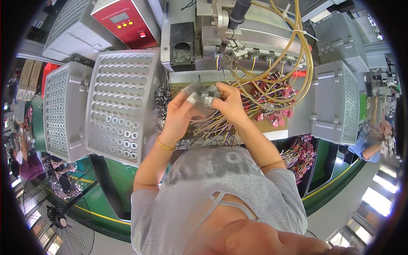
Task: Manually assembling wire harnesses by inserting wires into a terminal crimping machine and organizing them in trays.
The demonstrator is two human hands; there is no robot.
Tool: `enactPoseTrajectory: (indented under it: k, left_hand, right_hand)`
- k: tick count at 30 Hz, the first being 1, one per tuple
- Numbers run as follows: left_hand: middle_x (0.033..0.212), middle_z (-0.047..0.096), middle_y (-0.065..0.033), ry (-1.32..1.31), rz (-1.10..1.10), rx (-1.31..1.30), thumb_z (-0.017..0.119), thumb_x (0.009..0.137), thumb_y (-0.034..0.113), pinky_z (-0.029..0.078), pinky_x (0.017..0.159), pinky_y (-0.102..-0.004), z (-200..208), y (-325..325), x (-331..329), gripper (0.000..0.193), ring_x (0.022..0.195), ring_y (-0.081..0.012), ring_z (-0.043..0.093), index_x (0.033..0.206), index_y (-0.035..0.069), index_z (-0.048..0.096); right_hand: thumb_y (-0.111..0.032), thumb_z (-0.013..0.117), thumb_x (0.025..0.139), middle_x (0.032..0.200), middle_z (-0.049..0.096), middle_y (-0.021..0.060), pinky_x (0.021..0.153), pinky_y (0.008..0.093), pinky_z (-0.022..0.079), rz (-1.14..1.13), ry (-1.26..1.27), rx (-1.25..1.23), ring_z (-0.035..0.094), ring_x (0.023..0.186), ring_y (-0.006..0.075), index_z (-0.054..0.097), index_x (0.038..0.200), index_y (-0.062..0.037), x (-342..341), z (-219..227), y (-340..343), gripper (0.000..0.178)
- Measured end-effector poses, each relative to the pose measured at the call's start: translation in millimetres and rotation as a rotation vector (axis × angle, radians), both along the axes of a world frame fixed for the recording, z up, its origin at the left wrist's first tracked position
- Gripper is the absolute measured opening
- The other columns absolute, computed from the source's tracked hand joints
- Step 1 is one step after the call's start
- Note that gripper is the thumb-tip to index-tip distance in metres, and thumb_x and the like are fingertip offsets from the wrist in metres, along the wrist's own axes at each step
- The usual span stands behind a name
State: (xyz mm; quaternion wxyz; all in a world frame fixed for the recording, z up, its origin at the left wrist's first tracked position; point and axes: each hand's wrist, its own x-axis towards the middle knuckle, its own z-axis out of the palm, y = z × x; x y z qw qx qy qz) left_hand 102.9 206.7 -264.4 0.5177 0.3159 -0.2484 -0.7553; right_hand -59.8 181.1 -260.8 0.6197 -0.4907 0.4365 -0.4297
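My left hand (180,111) and my right hand (228,102) meet above the bench in front of the metal fixture. Grey-white coverings wrap several fingertips on both. Thumb and fingers are pinched together on each side, and what they hold is too small and blurred to name. Under and beside the hands lies a bundle of yellow and white wires (214,123). Toward the right these wires run among pink-red connectors (278,117). Dark thin wires (161,104) are heaped just left of my left hand. Beyond the hands, the metal fixture (263,34) has short coloured wires at its front edge.
A grey tray (123,76) with metal rings in its lower rows stands on the left, another tray (57,114) beyond it. Further trays (338,102) stack at right. A red control box (127,23), a black bin (182,34) and looping amber hoses (308,63) border the workspace.
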Motion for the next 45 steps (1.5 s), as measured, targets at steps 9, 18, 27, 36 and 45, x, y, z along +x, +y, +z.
enactPoseTrajectory:
  k: [9,18,27,36,45]
  left_hand:
    - [0.114,0.056,-0.0132,-1.377,0.585,-0.932,0.066,0.076,0.001,0.042,0.090,-0.0329,36.4,-45.0,0.1,0.038,0.104,-0.0245,0.055,0.113,0.002,0.060]
    - [0.109,0.058,-0.0115,-1.191,0.679,-0.963,0.065,0.077,0.005,0.042,0.087,-0.0319,82.5,-102.9,8.5,0.035,0.099,-0.0230,0.055,0.111,0.001,0.060]
    - [0.105,0.063,-0.0092,-1.323,0.690,-1.134,0.072,0.073,0.011,0.041,0.090,-0.0293,127.4,-158.9,12.4,0.045,0.099,-0.0169,0.056,0.115,0.002,0.059]
    - [0.103,0.061,-0.0124,-1.327,0.579,-1.071,0.069,0.070,0.014,0.045,0.085,-0.0362,100.0,-152.8,5.0,0.041,0.095,-0.0306,0.056,0.109,0.006,0.061]
    - [0.083,0.058,-0.0006,-0.631,0.527,-0.626,0.051,0.089,0.019,0.049,0.078,-0.0305,169.1,-215.8,32.2,0.029,0.085,-0.0099,0.055,0.105,-0.003,0.059]
  right_hand:
    - [-0.001,0.068,0.073,0.084,0.060,0.0026,0.066,0.0229,0.046,0.044,0.009,-0.020,0.054,0.076,0.0065,0.057,0.088,0.0035,-7.7,9.7,1.2,0.019]
    - [-0.005,0.069,0.071,0.076,0.059,-0.0013,0.060,0.0196,0.042,0.102,0.077,-0.136,0.051,0.067,0.0032,0.060,0.089,0.0016,-13.9,2.5,3.1,0.021]
    - [-0.006,0.070,0.071,0.077,0.058,-0.0012,0.061,0.0199,0.043,0.121,0.105,-0.156,0.052,0.069,0.0033,0.060,0.088,0.0010,-14.6,0.1,3.1,0.021]
    - [-0.006,0.070,0.072,0.074,0.055,-0.0014,0.057,0.0207,0.043,0.152,0.232,-0.209,0.050,0.066,0.0038,0.059,0.087,0.0011,-18.9,-4.3,4.2,0.020]
    - [-0.003,0.069,0.071,0.078,0.056,-0.0006,0.061,0.0228,0.044,0.133,0.188,-0.332,0.051,0.069,0.0052,0.059,0.089,0.0017,-11.2,-13.5,-0.9,0.021]
